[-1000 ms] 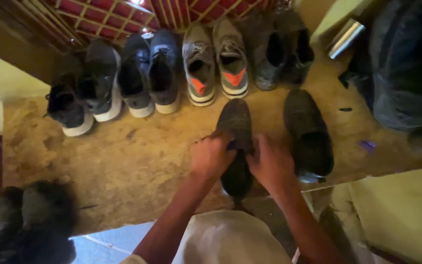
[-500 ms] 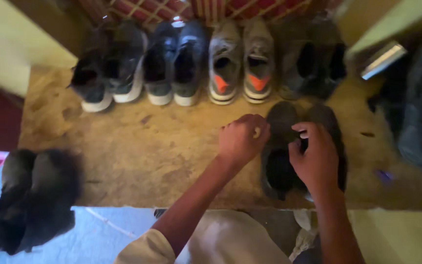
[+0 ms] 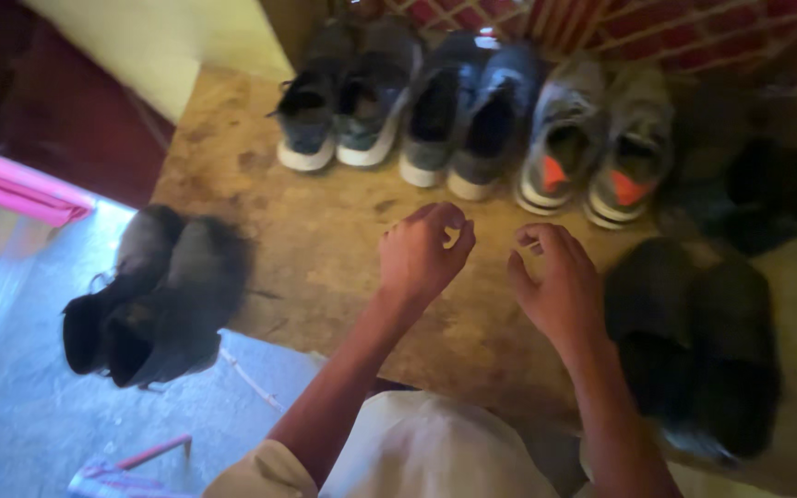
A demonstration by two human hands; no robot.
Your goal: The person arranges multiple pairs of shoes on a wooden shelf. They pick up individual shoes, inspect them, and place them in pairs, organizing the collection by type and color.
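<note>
My left hand [image 3: 424, 251] hovers over the worn brown floor [image 3: 325, 249], fingers loosely curled and holding nothing. My right hand [image 3: 557, 286] is beside it, also empty with fingers apart, just left of a pair of black shoes [image 3: 694, 341] lying side by side on the floor. Neither hand touches a shoe.
Several pairs of sneakers line the back wall: a dark pair [image 3: 343, 101], a grey-black pair [image 3: 468, 115], a grey pair with orange heels [image 3: 597, 138], and a dark pair [image 3: 767, 189] at far right. A black pair [image 3: 154, 295] hangs over the step edge on the left. A pink bar [image 3: 20, 189] is at far left.
Both hands have let go of the black shoe and pulled back to the left. The black pair now lies together on the floor. The view has shifted left.
</note>
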